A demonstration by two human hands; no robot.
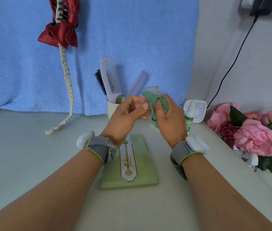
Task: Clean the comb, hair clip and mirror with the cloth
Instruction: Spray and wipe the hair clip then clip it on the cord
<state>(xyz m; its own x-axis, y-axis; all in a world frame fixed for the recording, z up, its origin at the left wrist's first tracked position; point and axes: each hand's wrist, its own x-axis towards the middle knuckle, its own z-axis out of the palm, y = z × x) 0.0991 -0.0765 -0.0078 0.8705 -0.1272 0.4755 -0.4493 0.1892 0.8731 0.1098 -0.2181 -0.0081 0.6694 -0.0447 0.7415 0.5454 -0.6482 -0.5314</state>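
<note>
My right hand (168,117) grips the green cloth (157,104) — my left hand (126,115) pinches something small against it, can't tell what. Bottle (188,120) label unreadable.

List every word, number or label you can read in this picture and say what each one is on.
"5", "10", "15", "20", "25": dial numerals on the small white square timer by the wall.
Red characters and dark print on the green-and-white spray bottle in front of the timer: too blurred to read.
Nothing else carries readable text.
</note>
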